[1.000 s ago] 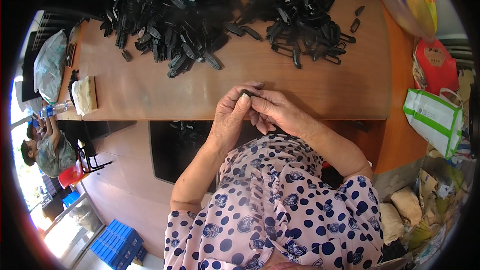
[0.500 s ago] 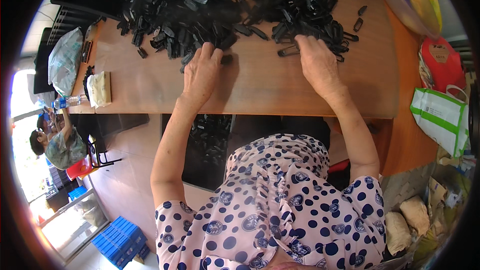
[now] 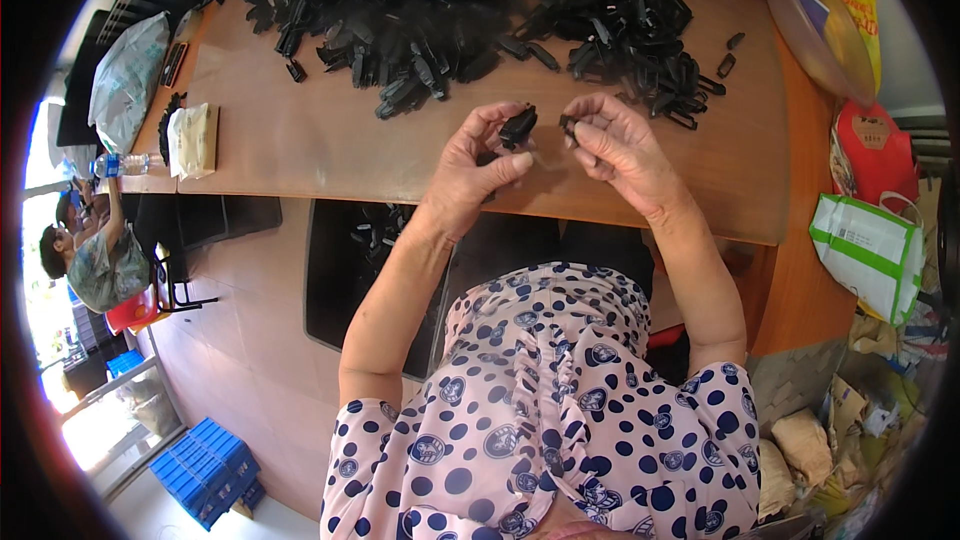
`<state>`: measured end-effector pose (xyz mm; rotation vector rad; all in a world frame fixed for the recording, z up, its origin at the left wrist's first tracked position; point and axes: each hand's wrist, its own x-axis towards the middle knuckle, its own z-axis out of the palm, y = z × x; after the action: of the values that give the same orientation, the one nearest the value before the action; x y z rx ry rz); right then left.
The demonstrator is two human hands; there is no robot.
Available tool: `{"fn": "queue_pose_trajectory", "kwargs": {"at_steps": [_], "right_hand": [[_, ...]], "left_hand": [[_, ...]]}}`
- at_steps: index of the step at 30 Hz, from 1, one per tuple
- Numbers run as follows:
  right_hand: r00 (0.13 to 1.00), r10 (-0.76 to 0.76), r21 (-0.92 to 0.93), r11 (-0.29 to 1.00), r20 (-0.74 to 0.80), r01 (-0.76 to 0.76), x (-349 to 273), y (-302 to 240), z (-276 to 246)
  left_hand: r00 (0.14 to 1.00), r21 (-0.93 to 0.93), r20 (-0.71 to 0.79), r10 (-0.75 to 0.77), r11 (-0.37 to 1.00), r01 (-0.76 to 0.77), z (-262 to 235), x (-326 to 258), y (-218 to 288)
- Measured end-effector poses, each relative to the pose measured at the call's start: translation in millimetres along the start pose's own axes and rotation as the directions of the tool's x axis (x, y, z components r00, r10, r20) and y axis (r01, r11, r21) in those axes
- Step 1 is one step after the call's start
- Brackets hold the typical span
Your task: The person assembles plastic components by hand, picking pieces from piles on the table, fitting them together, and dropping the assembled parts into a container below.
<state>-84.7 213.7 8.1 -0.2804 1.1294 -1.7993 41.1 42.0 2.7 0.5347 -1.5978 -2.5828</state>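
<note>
Between the thumb and fingers of my left hand is a small black plastic part, lifted above the near side of the table. Close by on the right, my right hand pinches another dark piece, mostly covered by the fingertips. The two pieces are apart. Beyond my hands lie two heaps of black plastic parts: a left heap of solid-looking oblong pieces and a right heap that includes open frame-shaped pieces.
The brown table carries a tissue pack and a water bottle at left. A plastic basin stands far right, near a red bag and a white-green bag. Below the table edge is a dark tray. Another person sits at left.
Both hands have drawn back from the heaps toward me and come closer together. Each has risen with a black piece in its fingers.
</note>
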Motion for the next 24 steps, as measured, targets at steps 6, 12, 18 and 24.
{"fn": "queue_pose_trajectory", "kwargs": {"at_steps": [6, 12, 18, 24], "right_hand": [[0.993, 0.018, -0.086, 0.996, 0.121, -0.008, -2.6, 1.0, 24.4], [0.987, 0.022, -0.165, 0.986, 0.158, 0.004, -3.6, 4.0, 29.4], [0.993, 0.022, -0.295, 0.955, 0.120, 0.014, -6.4, 3.5, 25.8], [0.992, 0.045, -0.194, 0.981, 0.115, -0.022, -8.5, 4.0, 15.7]], "left_hand": [[0.974, 0.369, -0.088, 0.209, 0.915, -0.163, -2.3, -14.2, -15.0], [0.885, 0.759, 0.103, 0.455, 0.539, -0.366, 2.9, -17.1, -2.1], [0.864, 0.805, 0.194, 0.465, 0.428, -0.411, 1.7, -18.6, 2.1], [0.858, 0.810, 0.233, 0.457, 0.397, -0.431, 5.9, -12.5, 2.1]]}}
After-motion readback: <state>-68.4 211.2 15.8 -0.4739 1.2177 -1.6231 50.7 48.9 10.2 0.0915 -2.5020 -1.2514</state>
